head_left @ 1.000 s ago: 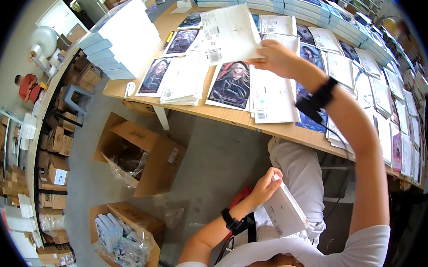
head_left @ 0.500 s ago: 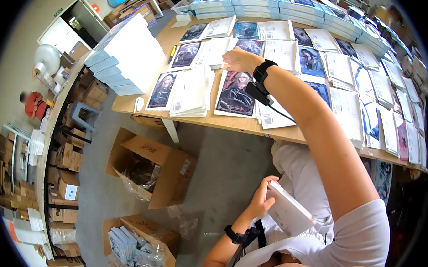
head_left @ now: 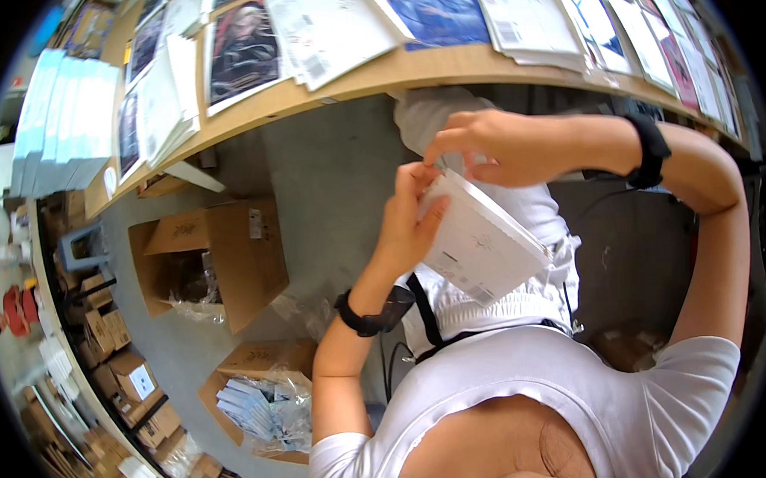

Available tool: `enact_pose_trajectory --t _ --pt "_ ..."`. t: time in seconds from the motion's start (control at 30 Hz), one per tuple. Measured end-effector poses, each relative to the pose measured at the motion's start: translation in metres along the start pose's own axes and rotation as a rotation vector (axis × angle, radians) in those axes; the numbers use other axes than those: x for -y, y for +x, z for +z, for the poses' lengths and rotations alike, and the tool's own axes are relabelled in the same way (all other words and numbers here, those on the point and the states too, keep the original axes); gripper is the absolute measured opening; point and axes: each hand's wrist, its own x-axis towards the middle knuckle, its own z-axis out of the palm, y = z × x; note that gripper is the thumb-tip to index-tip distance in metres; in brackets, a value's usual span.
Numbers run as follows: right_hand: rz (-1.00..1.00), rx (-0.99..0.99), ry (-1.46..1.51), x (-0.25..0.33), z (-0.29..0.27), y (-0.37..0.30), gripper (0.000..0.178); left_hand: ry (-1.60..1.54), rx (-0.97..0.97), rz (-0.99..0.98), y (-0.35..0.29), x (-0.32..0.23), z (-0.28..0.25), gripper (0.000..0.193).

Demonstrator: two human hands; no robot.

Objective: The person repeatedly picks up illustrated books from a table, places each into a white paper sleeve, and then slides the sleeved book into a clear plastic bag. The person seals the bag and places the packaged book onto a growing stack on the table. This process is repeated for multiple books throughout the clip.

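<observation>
In my left hand point(head_left: 412, 221) is a white flat pack point(head_left: 486, 243), thick as a book, with small print and a barcode on its face. It is held tilted above my lap, my fingers and thumb closed on its upper left corner. My right hand point(head_left: 490, 145) is at the pack's top edge, close to the left fingertips. Its fingers are bent together in a pinch; whatever lies between them is too small or hidden to make out.
Ahead runs a wooden table point(head_left: 359, 82) with rows of picture-covered and white packs point(head_left: 331, 28). Pale blue boxes point(head_left: 66, 116) are stacked at its left end. Two open cartons stand on the floor: one point(head_left: 247, 253) with plastic wrap, another point(head_left: 226, 365) with blue packs.
My right hand has come back from the packs on the table to the white pack. The left hand has raised that pack, and the view has tipped down toward my lap.
</observation>
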Motion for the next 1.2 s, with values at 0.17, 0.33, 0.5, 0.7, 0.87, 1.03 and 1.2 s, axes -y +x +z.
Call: enact_pose_trajectory --t 0.17,0.33,0.5,0.7,0.87,1.03,1.2 --pt "-0.129 -0.391 0.135 -0.037 0.053 -0.045 0.040 -0.043 0.128 -0.067 0.015 -0.016 0.018 0.025" --pt "-0.237 -0.583 0.095 -0.057 0.070 -0.067 0.036 -0.034 0.186 -0.072 0.028 -0.026 0.039 0.024" --pt "-0.166 -0.625 0.097 -0.063 0.069 -0.084 0.031 0.001 0.210 -0.113 0.037 -0.031 0.056 0.024" --pt "-0.196 -0.691 0.170 -0.079 0.073 -0.093 0.027 0.080 0.201 -0.101 0.046 -0.036 0.074 0.026" --pt "-0.104 -0.681 0.301 -0.085 0.069 -0.101 0.026 0.233 0.205 -0.151 0.053 -0.042 0.081 0.019" --pt "0.055 -0.680 0.594 -0.092 0.072 -0.114 0.025 0.334 0.183 -0.074 0.053 -0.031 0.072 0.016" --pt "0.169 -0.538 0.855 -0.118 0.098 -0.131 0.031 0.356 0.144 -0.084 0.054 -0.026 0.066 0.018"
